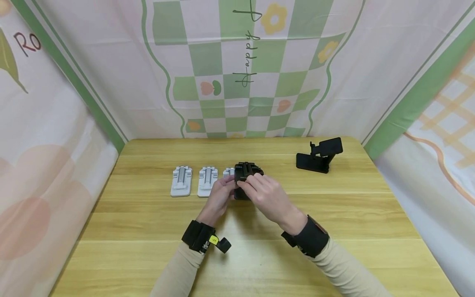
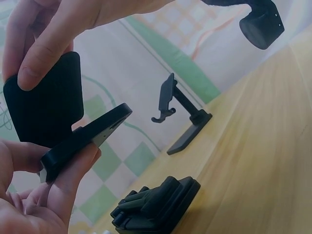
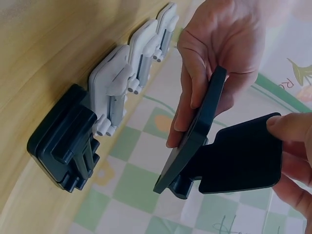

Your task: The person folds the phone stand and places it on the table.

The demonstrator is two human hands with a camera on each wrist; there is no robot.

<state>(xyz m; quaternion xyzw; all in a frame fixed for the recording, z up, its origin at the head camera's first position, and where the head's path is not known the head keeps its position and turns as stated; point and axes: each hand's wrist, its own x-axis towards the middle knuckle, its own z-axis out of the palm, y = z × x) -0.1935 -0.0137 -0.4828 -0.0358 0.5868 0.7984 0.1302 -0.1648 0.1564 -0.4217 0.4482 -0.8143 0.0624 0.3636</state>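
Note:
Between my two hands is a black folding phone stand [image 3: 243,156], raised off the table and partly unfolded. My left hand [image 1: 219,196] holds its thick base [image 2: 87,136] by the edges, thumb on one side and fingers on the other. With thumb and fingers, my right hand [image 1: 269,196] pinches the outer edge of its thin flat plate [image 2: 48,102], which stands at an angle to the base. Just beyond the hands, a second black phone stand [image 3: 63,139] lies folded on the table, largely covered in the head view by the held stand.
Three white folded phone stands [image 1: 181,181] lie in a row at the left, continuing the line of the folded black one. At the back right stands an unfolded black phone stand [image 1: 309,162]. A patterned cloth [image 1: 245,62] hangs behind the wooden table [image 1: 259,255].

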